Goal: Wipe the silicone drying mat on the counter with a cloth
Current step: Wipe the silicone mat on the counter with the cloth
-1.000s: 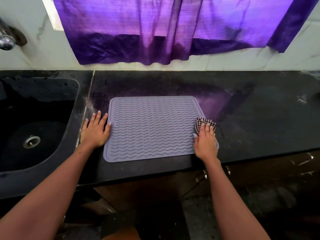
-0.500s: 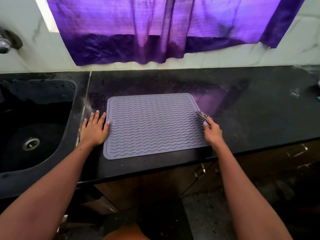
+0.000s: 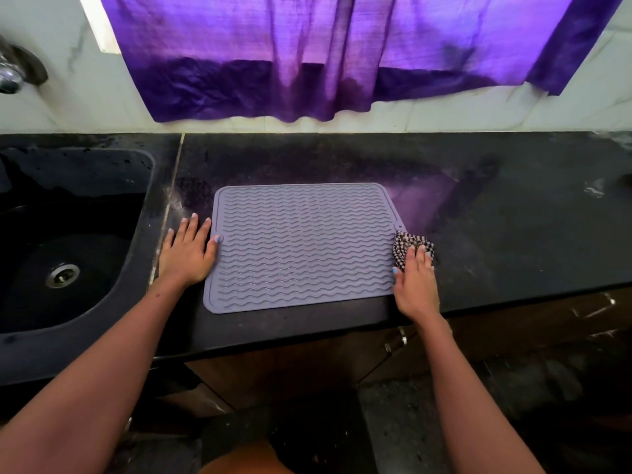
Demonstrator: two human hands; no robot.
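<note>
A grey-lilac silicone drying mat (image 3: pixel 302 246) with wavy ridges lies flat on the black counter (image 3: pixel 496 234). My left hand (image 3: pixel 188 253) lies flat on the counter at the mat's left edge, fingers straight, thumb tip on the mat's rim. My right hand (image 3: pixel 415 280) rests at the mat's right edge with its fingers on a bunched black-and-white checked cloth (image 3: pixel 403 244), pressing it against the mat's right rim. Part of the cloth is hidden under my fingers.
A black sink (image 3: pixel 68 234) with a metal drain (image 3: pixel 62 275) sits to the left. A tap (image 3: pixel 13 71) sticks out of the wall at far left. A purple curtain (image 3: pixel 325 56) hangs behind the counter. Cabinet fronts and floor lie below the counter edge.
My right hand with the cloth went up the mat's right edge, then came back down to the middle of that edge. My left hand stayed in place.
</note>
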